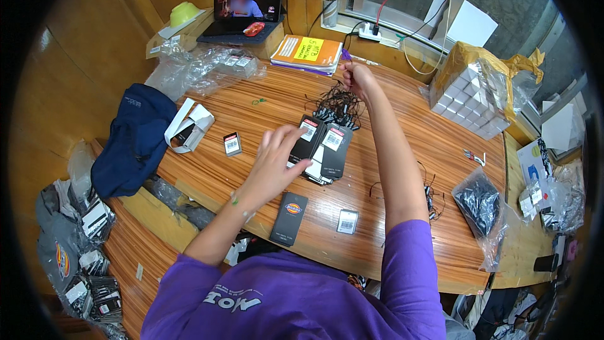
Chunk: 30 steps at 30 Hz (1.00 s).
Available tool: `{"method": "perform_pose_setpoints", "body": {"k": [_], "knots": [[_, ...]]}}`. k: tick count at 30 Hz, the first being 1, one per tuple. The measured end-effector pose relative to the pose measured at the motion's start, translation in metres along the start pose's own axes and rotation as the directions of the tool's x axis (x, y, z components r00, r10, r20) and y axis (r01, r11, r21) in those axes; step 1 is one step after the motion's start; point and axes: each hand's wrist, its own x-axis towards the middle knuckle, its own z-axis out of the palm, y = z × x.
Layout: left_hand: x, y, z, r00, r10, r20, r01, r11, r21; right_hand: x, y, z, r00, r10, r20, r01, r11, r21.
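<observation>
1. my left hand [275, 154] lies flat, its fingers [296, 132] spread open on a fanned stack of black hang tags [322, 150] at the middle of the wooden counter [402, 145]; it grips nothing.
2. my right hand [357, 79] is raised past the stack, fingers pinched shut on a thin black string [344, 70].
3. a tangle of black strings [340, 102] lies just behind the tags.
4. a lone black tag [289, 218] lies near the counter's front edge.
</observation>
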Motion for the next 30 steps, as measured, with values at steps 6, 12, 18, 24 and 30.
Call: {"method": "perform_pose_setpoints", "body": {"k": [6, 12, 18, 24, 30], "knots": [[-0.05, -0.001, -0.027, 0.962, 0.015, 0.274, -0.042, 0.995, 0.093, 0.015, 0.029, -0.018, 0.987, -0.076, -0.143, 0.041, 0.971, -0.236], [-0.054, 0.0, -0.021, 0.886, 0.077, 0.457, -0.179, 0.966, 0.185, -0.039, 0.03, -0.027, 0.76, -0.648, -0.042, 0.455, 0.577, -0.678], [-0.059, -0.001, -0.005, 0.883, 0.127, 0.452, -0.242, 0.948, 0.207, -0.274, 0.064, 0.012, 0.956, -0.18, 0.233, 0.294, 0.513, -0.807], [-0.059, -0.001, 0.005, 0.894, 0.221, 0.391, -0.305, 0.937, 0.168, -0.33, 0.126, 0.018, 0.93, -0.365, 0.033, 0.125, 0.232, -0.965], [-0.064, 0.007, 0.003, 0.919, 0.181, 0.35, -0.243, 0.96, 0.142, -0.327, 0.134, 0.015, 0.917, -0.396, -0.035, 0.129, 0.378, -0.917]]}}
